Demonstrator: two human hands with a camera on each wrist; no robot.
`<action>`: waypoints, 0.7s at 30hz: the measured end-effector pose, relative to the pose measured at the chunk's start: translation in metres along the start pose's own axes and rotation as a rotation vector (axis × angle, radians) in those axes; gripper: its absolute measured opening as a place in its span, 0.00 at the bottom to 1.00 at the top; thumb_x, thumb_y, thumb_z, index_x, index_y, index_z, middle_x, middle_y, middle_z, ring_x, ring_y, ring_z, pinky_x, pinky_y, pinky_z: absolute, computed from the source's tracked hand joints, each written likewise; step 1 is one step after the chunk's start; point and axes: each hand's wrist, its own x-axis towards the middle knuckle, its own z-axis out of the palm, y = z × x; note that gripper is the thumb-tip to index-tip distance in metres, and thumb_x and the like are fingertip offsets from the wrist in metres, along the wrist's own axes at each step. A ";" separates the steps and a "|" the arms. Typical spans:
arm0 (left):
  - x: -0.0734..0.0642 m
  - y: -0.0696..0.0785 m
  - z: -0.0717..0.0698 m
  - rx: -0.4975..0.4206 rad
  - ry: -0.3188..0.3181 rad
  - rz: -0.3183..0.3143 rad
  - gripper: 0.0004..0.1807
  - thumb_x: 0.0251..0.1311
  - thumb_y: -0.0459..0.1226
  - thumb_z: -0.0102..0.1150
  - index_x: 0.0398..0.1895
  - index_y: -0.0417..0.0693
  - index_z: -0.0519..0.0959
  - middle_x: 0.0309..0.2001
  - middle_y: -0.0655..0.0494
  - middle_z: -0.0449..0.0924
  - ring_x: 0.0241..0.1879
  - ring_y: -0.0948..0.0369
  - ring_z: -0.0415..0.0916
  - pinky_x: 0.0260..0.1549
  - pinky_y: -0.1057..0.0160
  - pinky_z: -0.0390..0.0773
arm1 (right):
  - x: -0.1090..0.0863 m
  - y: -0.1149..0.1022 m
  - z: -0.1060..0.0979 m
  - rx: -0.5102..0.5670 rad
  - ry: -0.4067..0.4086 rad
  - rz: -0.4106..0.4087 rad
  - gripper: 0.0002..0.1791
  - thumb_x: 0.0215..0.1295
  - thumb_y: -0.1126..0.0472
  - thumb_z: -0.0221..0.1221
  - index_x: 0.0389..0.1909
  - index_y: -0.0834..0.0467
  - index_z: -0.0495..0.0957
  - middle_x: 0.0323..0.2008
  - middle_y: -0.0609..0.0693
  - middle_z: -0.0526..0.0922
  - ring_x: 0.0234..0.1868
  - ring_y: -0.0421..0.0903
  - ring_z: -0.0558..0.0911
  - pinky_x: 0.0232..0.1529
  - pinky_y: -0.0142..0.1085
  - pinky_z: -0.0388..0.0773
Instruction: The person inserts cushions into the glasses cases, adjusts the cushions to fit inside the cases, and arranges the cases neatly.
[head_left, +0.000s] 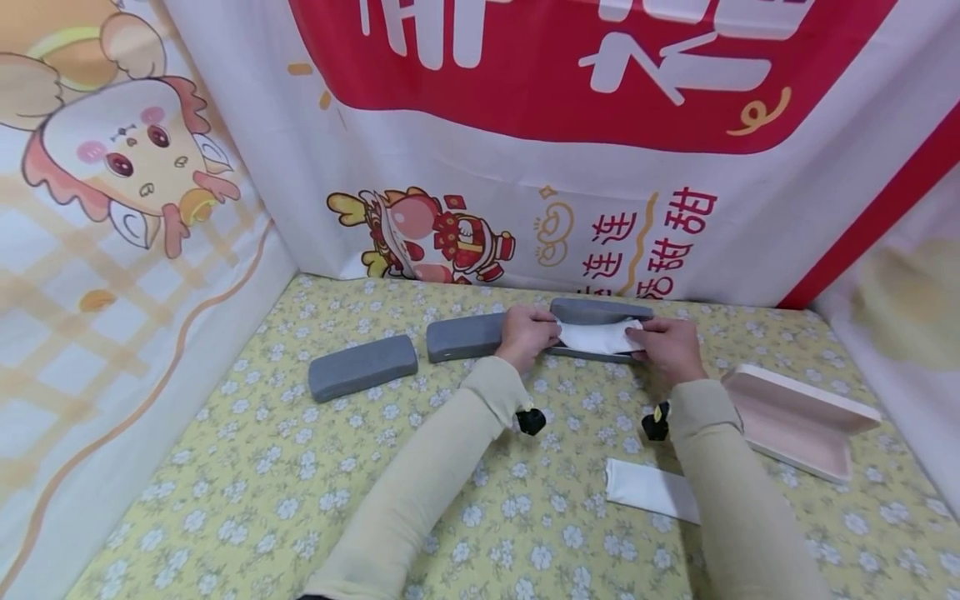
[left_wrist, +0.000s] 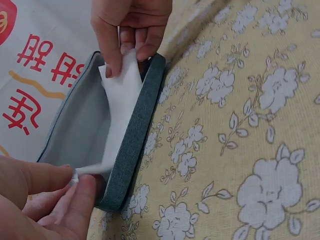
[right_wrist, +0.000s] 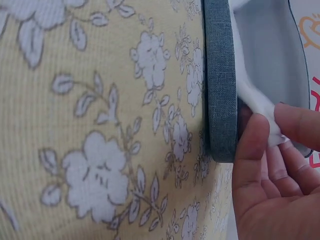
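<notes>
A white folded cloth point(head_left: 600, 337) is stretched between both hands over an open grey eyeglass case point(head_left: 597, 311). My left hand point(head_left: 527, 335) pinches its left end between thumb and fingers. At the other end, my right hand point(head_left: 669, 343) pinches the cloth near the case's right side. In the left wrist view, the cloth point(left_wrist: 122, 92) sags into the case between its raised lid and its fabric-covered front wall point(left_wrist: 134, 135). The right wrist view shows the right hand point(right_wrist: 280, 185) gripping a bunched cloth end point(right_wrist: 262, 107) just above the case rim. The case's bottom is mostly hidden.
Two shut grey eyeglass cases, one far left point(head_left: 363, 367) and one point(head_left: 461, 337) beside the left hand, lie on the flowered tablecloth point(head_left: 247, 500). An open pale pink case point(head_left: 787, 429) is at right. Another folded white cloth point(head_left: 648, 488) lies partly under the right forearm. Printed hangings surround the table.
</notes>
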 end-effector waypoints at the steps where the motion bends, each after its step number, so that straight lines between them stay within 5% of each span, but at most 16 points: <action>1: 0.000 -0.001 0.000 0.003 -0.008 -0.012 0.14 0.62 0.24 0.64 0.51 0.29 0.82 0.46 0.43 0.83 0.46 0.50 0.84 0.42 0.60 0.85 | 0.000 0.001 0.000 -0.001 0.003 -0.001 0.19 0.67 0.65 0.65 0.52 0.75 0.79 0.52 0.65 0.76 0.29 0.41 0.84 0.36 0.36 0.86; 7: -0.003 0.002 0.000 0.078 -0.037 -0.036 0.17 0.64 0.28 0.65 0.56 0.34 0.82 0.53 0.45 0.82 0.49 0.51 0.83 0.46 0.57 0.84 | -0.003 0.001 -0.007 -0.046 0.034 -0.010 0.18 0.65 0.66 0.66 0.51 0.74 0.80 0.44 0.63 0.81 0.22 0.38 0.82 0.29 0.33 0.85; 14: -0.010 0.008 0.000 0.219 -0.070 -0.016 0.12 0.66 0.34 0.65 0.50 0.40 0.86 0.53 0.50 0.82 0.47 0.55 0.78 0.51 0.51 0.79 | -0.004 0.004 -0.011 -0.177 0.090 -0.035 0.16 0.62 0.66 0.67 0.49 0.69 0.84 0.36 0.60 0.87 0.29 0.46 0.85 0.32 0.38 0.85; 21: -0.016 0.012 -0.001 0.218 -0.122 -0.033 0.10 0.67 0.37 0.64 0.47 0.44 0.87 0.60 0.52 0.79 0.63 0.52 0.71 0.58 0.50 0.75 | -0.003 0.015 -0.011 -0.379 0.164 -0.122 0.11 0.57 0.61 0.72 0.37 0.65 0.86 0.34 0.58 0.86 0.39 0.56 0.81 0.49 0.51 0.79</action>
